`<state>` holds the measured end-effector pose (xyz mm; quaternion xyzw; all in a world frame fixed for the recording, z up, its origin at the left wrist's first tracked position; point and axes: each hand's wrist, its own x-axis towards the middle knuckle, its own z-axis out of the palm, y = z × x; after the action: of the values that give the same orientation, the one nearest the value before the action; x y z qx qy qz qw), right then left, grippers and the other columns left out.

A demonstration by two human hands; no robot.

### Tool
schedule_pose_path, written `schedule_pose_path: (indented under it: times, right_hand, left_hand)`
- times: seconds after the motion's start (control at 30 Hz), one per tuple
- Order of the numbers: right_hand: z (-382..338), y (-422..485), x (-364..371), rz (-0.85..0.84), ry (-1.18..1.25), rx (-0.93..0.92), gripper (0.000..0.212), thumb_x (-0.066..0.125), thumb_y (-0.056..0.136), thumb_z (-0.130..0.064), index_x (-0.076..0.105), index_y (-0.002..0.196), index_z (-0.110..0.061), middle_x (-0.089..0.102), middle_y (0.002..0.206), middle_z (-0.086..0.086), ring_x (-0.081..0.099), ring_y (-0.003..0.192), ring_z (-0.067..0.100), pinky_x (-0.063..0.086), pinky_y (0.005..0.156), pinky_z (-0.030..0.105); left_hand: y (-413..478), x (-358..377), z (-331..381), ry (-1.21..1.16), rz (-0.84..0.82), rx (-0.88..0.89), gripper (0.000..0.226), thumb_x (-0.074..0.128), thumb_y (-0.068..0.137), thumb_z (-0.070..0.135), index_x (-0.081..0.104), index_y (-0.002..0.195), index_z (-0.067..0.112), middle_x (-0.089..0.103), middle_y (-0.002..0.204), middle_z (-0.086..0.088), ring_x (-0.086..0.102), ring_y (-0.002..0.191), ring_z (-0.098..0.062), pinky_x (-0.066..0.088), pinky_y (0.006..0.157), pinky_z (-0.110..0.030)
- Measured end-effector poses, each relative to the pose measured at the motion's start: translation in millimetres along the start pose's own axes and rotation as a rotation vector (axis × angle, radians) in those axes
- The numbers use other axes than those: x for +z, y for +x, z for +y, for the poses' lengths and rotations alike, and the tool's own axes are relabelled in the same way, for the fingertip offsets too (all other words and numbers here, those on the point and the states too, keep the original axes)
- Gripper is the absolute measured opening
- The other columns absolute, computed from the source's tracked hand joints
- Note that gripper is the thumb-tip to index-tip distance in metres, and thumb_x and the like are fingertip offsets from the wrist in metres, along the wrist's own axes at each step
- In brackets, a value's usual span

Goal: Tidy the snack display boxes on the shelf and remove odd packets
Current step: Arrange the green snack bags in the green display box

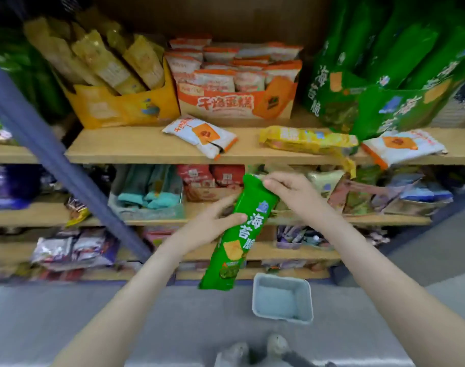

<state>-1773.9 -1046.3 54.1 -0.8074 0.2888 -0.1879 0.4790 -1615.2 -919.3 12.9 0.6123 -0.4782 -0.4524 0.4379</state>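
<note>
Green foil catches the eye at the centre of the frame: a long green packet point(236, 250) held in the air in front of the lower shelves, touching none of them. The left hand point(212, 223) grips it about the middle, thumb laid across the printed face and fingers curled behind; the right hand point(289, 192) pinches the upper end between thumb and fingertips. Its long axis runs nearly upright, leaning so that the top end points to the upper right of the frame and the bottom end hangs toward the lower centre, just above a grey tub point(280, 279) on the floor. The printed face is turned to the person, and the characters read downward from the pinched end. By its colour and print it looks to belong with the tall packs in the green display box point(379, 109) at the upper right, so I judge the step to be carrying it up there. To do that well, the person should hold it lightly, since what is inside probably breaks easily, lift it clear of the front edge of the shelf point(146, 151), and slide it in bottom end first, leaning as its neighbours lean. Loose on that shelf lie a yellow packet point(305, 139) and a white-and-orange packet point(199, 136), with a second white-and-orange one point(403, 145) at the right, close in front of the green box; it may want shifting aside first.
</note>
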Motion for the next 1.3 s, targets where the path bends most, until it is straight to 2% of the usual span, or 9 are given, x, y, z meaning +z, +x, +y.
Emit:
schedule_pose_path:
  times: [0.1,0.27,0.53,0.63,0.8,0.9,1.07,1.2,1.3]
  right_hand:
    - [20,-2,30,-0.002,-0.102,0.022,0.023,0.053,0.098,-0.012,0.062,0.079,-0.02,0.06,0.079,-0.013,0.054,0.078,0.008,0.035,0.069,0.026]
    - [34,-7,61,0.002,-0.142,0.047,0.018,0.051,0.098,-0.011,0.067,0.093,-0.004,0.058,0.078,-0.003,0.05,0.073,0.009,0.035,0.068,0.018]
    - [53,-46,58,0.039,0.194,0.198,0.014,0.056,0.097,-0.016,0.065,0.087,-0.019,0.063,0.084,-0.007,0.057,0.078,0.005,0.041,0.073,0.024]
    - [63,-76,48,-0.086,0.342,0.22,0.017,0.055,0.097,-0.023,0.06,0.113,-0.019,0.063,0.102,-0.006,0.061,0.09,-0.001,0.049,0.075,0.017]
    - [91,-128,60,-0.461,0.302,0.376,0.022,0.058,0.095,-0.023,0.056,0.116,-0.02,0.065,0.107,-0.006,0.063,0.097,0.001,0.049,0.075,0.011]
    - [100,-149,70,-0.354,0.501,0.416,0.025,0.055,0.095,-0.012,0.058,0.119,-0.006,0.066,0.102,0.006,0.065,0.08,0.003,0.053,0.067,0.017]
    - [98,-161,60,-0.114,0.917,0.403,0.033,0.059,0.082,-0.008,0.056,0.115,-0.006,0.072,0.099,0.007,0.07,0.084,0.015,0.055,0.068,0.024]
    - [87,-164,60,0.002,0.886,0.39,0.019,0.051,0.093,0.003,0.057,0.111,-0.002,0.073,0.09,0.005,0.071,0.076,0.013,0.055,0.064,0.022]
    - [79,-166,72,0.083,0.833,0.453,0.015,0.049,0.094,0.008,0.057,0.095,-0.005,0.07,0.078,0.003,0.07,0.066,0.012,0.054,0.059,0.022]
  left_hand:
    - [-19,5,-32,-0.017,-0.01,-0.088,0.043,0.056,0.097,0.013,0.048,0.135,0.031,0.062,0.129,0.011,0.059,0.113,-0.003,0.047,0.096,-0.025]
    - [-44,15,-58,-0.075,-0.023,-0.173,0.044,0.05,0.101,0.017,0.041,0.143,0.024,0.06,0.133,0.004,0.058,0.12,-0.013,0.048,0.1,-0.034]
    - [-64,58,-70,-0.089,0.065,-0.252,0.034,0.049,0.101,0.022,0.046,0.135,0.025,0.064,0.125,0.0,0.063,0.111,-0.015,0.053,0.094,-0.036]
    - [-73,82,-65,-0.187,0.287,-0.275,0.026,0.048,0.102,0.017,0.048,0.127,0.024,0.065,0.111,-0.002,0.065,0.093,-0.012,0.054,0.082,-0.029]
    - [-83,96,-64,-0.798,0.81,-0.233,0.032,0.041,0.104,0.012,0.044,0.134,0.003,0.059,0.125,-0.02,0.063,0.097,-0.029,0.052,0.084,-0.045]
    - [-88,101,-62,-0.908,0.924,-0.24,0.036,0.038,0.105,0.012,0.04,0.139,0.001,0.058,0.127,-0.02,0.061,0.101,-0.03,0.052,0.084,-0.044]
    - [-86,107,-55,-1.095,0.955,-0.215,0.035,0.036,0.106,0.013,0.041,0.14,0.005,0.057,0.126,-0.015,0.061,0.095,-0.024,0.05,0.084,-0.05]
    - [-91,106,-53,-1.206,0.975,-0.233,0.036,0.037,0.106,0.014,0.041,0.141,0.01,0.056,0.128,-0.012,0.061,0.096,-0.023,0.051,0.07,-0.044]
    - [-98,105,-55,-1.256,0.992,-0.227,0.04,0.036,0.106,0.014,0.037,0.145,0.013,0.049,0.141,-0.014,0.056,0.115,-0.03,0.046,0.091,-0.054]
